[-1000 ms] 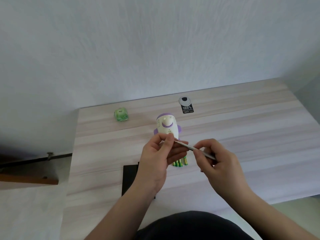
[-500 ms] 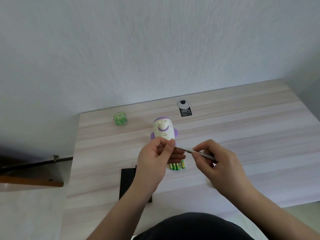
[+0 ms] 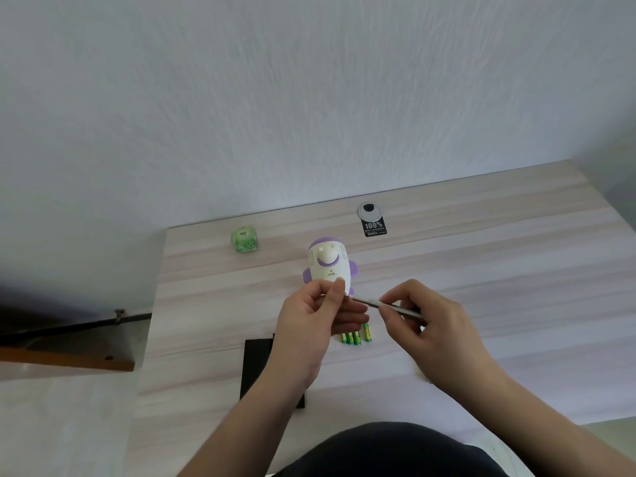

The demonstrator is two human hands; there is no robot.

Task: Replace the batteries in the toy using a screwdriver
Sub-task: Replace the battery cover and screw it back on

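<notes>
My left hand (image 3: 311, 325) grips a white and purple toy (image 3: 328, 265) above the table, its rounded top pointing away from me. A thin metal screwdriver (image 3: 385, 304) is pinched in my right hand (image 3: 426, 321), and its tip meets the toy's lower end beside my left thumb. Several green batteries (image 3: 356, 337) lie side by side on the table just under my left fingers, partly hidden by them.
The light wooden table (image 3: 481, 270) ends at a white wall. A green cube (image 3: 244, 239) sits at the back left, a round cable grommet (image 3: 370, 211) with a black label (image 3: 375, 228) at the back. A flat black object (image 3: 256, 363) lies under my left forearm.
Both hands with the toy and screwdriver have stayed together in the same hold; the view has shifted slightly, and the screwdriver tip stays at the toy's lower end.
</notes>
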